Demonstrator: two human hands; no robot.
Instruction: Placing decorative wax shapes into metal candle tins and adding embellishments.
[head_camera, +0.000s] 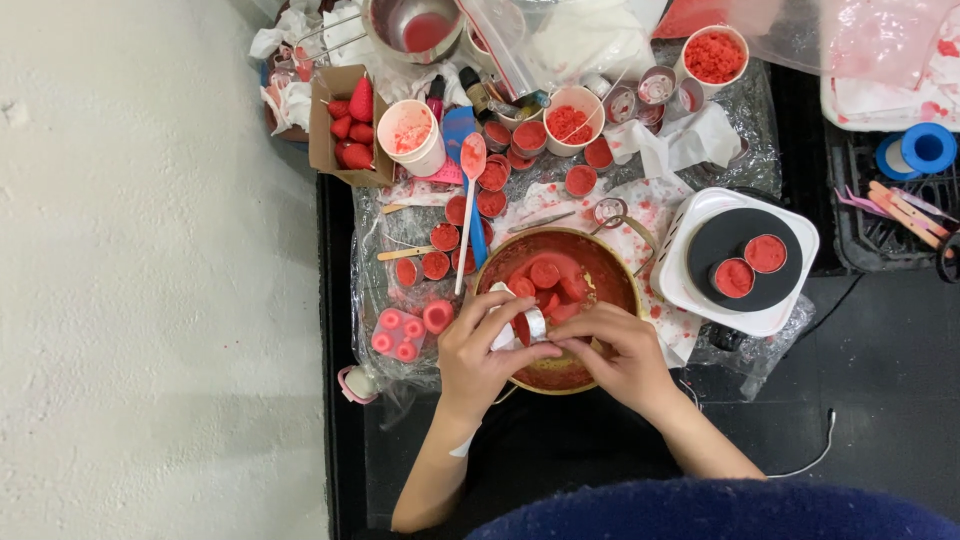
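My left hand (483, 350) and my right hand (615, 352) meet over the near side of a round metal bowl (620, 262) smeared with red wax. Together they hold a small silver foil candle cup (532, 325) with red wax in it. Both hands' fingers pinch the cup from either side. Several round red wax pieces (545, 275) lie in the bowl just beyond the cup.
A white hot plate (700, 290) with two red-filled tins stands right of the bowl. Several red tealight cups (440, 238), a white spoon (468, 205), paper cups (412, 135), a box of red strawberry shapes (350, 120) and a pink mould (398, 335) crowd the foil-covered surface.
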